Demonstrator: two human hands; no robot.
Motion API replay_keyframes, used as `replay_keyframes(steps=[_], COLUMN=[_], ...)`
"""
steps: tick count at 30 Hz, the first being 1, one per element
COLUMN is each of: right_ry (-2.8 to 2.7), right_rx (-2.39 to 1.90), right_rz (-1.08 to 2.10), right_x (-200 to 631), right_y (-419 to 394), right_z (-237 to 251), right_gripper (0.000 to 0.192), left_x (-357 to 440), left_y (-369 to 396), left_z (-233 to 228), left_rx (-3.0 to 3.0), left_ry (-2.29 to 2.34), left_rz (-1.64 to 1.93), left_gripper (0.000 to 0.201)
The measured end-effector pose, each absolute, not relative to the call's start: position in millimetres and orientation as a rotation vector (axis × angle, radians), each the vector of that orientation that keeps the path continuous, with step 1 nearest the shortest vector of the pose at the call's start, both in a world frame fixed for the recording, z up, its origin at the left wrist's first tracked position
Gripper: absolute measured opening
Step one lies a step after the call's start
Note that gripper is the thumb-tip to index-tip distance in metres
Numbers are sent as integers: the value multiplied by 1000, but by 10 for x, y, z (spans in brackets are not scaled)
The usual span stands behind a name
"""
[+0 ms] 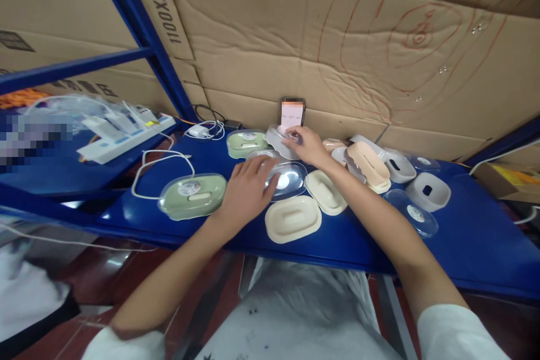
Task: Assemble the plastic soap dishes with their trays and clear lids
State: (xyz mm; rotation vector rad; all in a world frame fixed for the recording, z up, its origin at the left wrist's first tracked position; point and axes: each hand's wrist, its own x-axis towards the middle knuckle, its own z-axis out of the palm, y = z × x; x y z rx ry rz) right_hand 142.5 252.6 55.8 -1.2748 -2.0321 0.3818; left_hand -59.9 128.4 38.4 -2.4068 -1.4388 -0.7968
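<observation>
My right hand (310,146) reaches to the back of the blue table, its fingers closed on the edge of a greyish translucent plastic cover (278,139). My left hand (247,191) hovers palm down with thumb and fingers apart, beside a clear oval lid (291,180) bearing a round sticker. To its left lies a green oval box (194,197) under a clear lid. Another green box (244,145) sits farther back. Two cream oval trays, a front one (293,219) and a rear one (327,191), lie between my forearms. Part of another clear piece is hidden behind my left fingers.
Right of my right forearm are a peach oval piece (369,163), white slotted housings (429,191) and a clear lid (415,214). A phone (292,112) leans against the cardboard (253,39). White cables (145,177) and a power strip (122,138) lie left, by a blue post (169,79).
</observation>
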Motion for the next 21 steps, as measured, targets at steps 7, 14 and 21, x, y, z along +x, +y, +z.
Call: replay_keyframes(steps=[7, 14, 21], right_ry=[-1945, -2198, -2617], right_rx=[-1260, -1359, -1378], right_rz=[268, -149, 71], right_x=[1823, 1981, 1973], right_y=[2297, 2023, 2095], right_z=[781, 800, 643], right_gripper=[38, 34, 45], left_x=[-393, -217, -372], left_y=[1817, 2008, 1955], left_z=[620, 528, 571], left_rx=[-2491, -2642, -2648], left_ry=[-1495, -1290, -1417], left_rz=[-506, -502, -763], left_gripper=[52, 25, 35])
